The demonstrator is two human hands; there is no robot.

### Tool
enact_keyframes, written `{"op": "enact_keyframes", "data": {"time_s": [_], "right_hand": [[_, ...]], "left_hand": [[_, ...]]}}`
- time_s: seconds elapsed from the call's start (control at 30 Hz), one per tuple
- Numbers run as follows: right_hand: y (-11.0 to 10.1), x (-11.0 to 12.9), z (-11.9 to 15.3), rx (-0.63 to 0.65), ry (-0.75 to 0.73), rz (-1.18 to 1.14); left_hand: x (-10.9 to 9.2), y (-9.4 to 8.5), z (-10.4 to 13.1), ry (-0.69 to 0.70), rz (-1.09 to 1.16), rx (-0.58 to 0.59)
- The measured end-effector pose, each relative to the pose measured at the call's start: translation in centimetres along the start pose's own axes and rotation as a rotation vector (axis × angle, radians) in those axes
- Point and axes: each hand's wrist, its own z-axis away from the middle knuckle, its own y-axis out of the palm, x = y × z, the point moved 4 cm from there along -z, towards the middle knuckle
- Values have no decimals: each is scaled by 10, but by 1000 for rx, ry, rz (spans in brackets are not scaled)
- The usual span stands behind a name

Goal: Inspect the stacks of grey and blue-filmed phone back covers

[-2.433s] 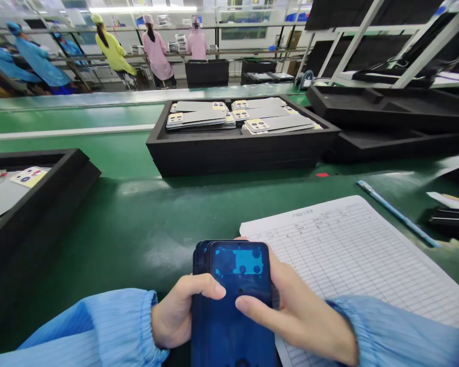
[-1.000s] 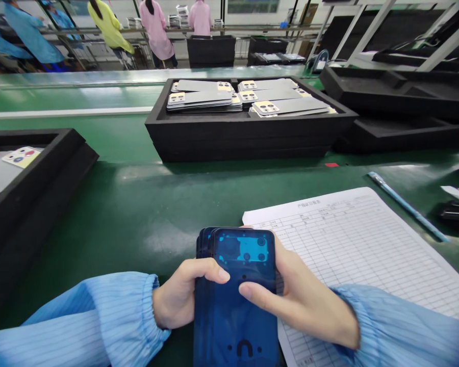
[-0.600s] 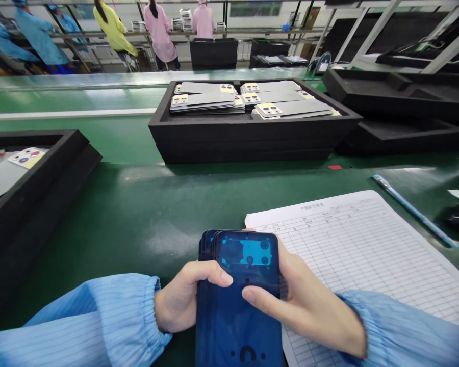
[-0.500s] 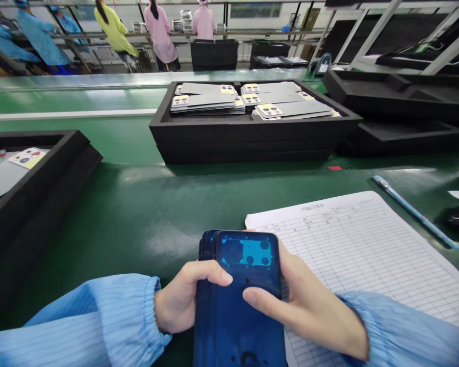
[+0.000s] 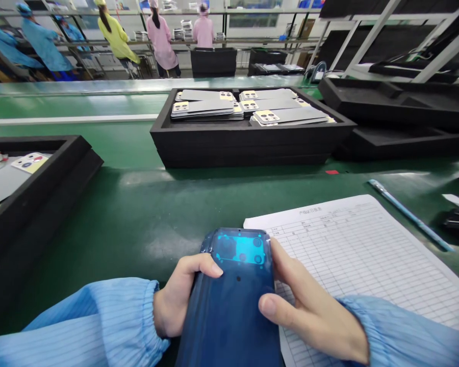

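Observation:
A stack of dark blue phone back covers (image 5: 229, 316) is between my hands, with a bright cyan camera patch near the top end of the uppermost one. My left hand (image 5: 179, 293) grips its left side, thumb lying on the top cover and fingers hidden beneath. Along the right edge, my right hand (image 5: 313, 306) is closed round the stack, its thumb at the border of the top face. The covers' left edges fan out slightly. The lower end runs out of view.
A printed form (image 5: 352, 255) lies under my right forearm, with a blue pencil (image 5: 409, 214) beyond it. Black trays (image 5: 252, 148) with grey phone-shaped plates stand ahead; another tray (image 5: 61, 178) is at left. Stacked dark trays (image 5: 398, 107) are at right. Several people work in the background.
The stack has tilted and shifted slightly left, so its camera patch shines brighter. My right thumb has slid from the top cover's middle toward its right edge. My left grip stays.

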Motion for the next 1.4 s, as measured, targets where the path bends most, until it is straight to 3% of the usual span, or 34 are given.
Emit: {"op": "enact_keyframes", "data": {"time_s": [0.57,0.77,1.07,1.27,1.4], "right_hand": [[0,2,1,-7,13,104],[-1,-3,-1,-87,-13,226],[1,-3,1,-80,8,236],[2,-1,0,-99,-27,268],[2,-4,1,-75,-39,296]], "left_hand": [[1,0,1,-7,29,7],[0,-1,2,221,-58,-157],[-1,11,4,290,-71,-63],[-1,4,2,397,-171,-178],[-1,4,2,440,-194,-169]]}}
